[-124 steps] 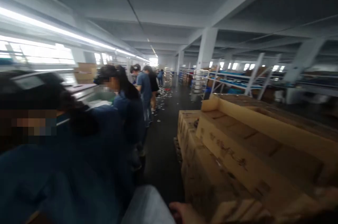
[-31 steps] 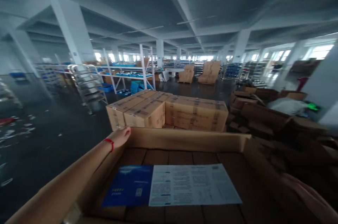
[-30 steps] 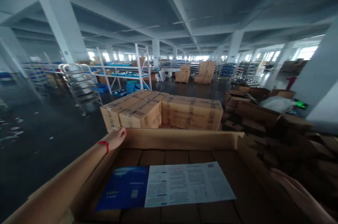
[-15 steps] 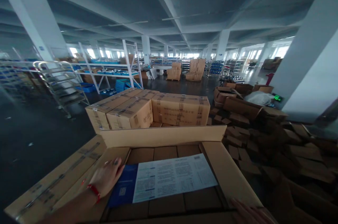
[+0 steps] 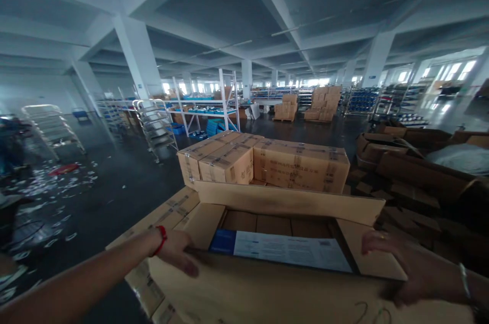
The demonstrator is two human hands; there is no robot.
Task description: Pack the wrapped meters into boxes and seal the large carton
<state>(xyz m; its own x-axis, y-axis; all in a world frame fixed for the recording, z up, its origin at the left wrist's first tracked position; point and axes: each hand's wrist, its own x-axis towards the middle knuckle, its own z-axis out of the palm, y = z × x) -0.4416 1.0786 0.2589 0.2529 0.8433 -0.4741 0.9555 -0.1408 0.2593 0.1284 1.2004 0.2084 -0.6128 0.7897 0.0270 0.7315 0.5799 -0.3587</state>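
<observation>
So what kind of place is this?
Most likely a warehouse or packing floor: sealed cardboard cartons stacked nearby, metal shelving racks behind, and both hands, left and right, on an open carton.

Dim bluish hall, daylight glare from far windows (image 5: 451,72), wide-angle bending at edges, soft foreground blur

Open carton (image 5: 275,283) in front; printed sheet (image 5: 290,253) lies inside on inner boxes. Sealed cartons (image 5: 263,161) stacked behind it. Shelving rack (image 5: 206,110) behind-left; loose cartons (image 5: 412,161) right.
</observation>
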